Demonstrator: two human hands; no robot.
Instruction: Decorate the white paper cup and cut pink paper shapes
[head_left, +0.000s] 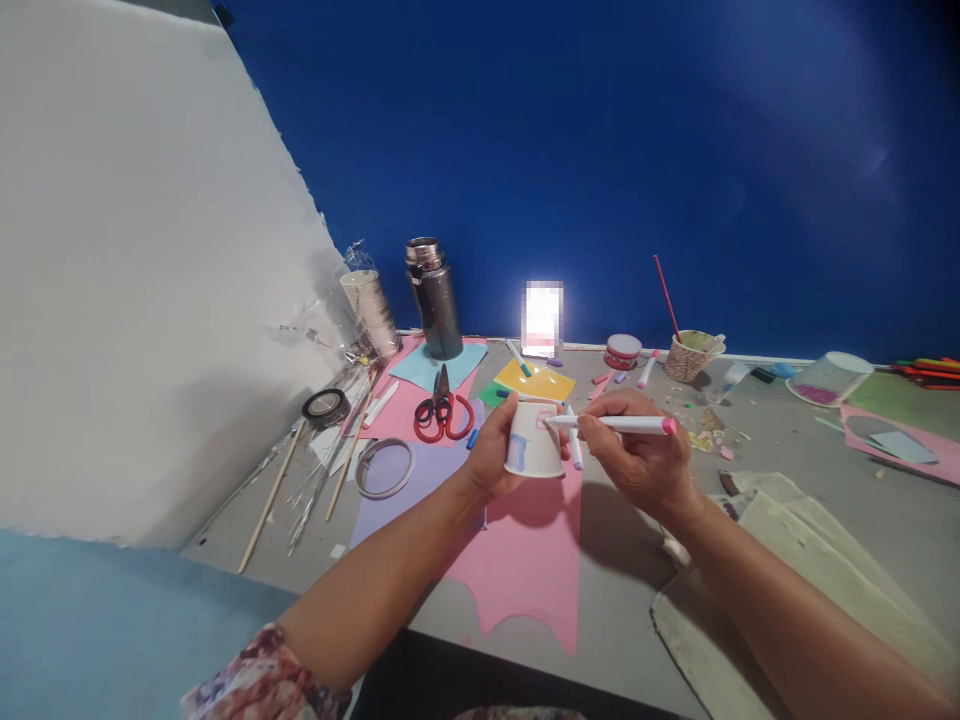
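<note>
A white paper cup (534, 456) is held upside down, its wider rim at the bottom, with a pale blue-lilac patch and a small pink outline on its side. A white marker (626, 424) with a pink end lies nearly level, tip at the outline.

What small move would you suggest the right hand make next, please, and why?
Perhaps the right hand should stroke the pink-ended marker lightly inside the pink outline on the paper cup: the marker's tip is at that outline, its middle looks pale, and the left hand is holding the cup.
</note>
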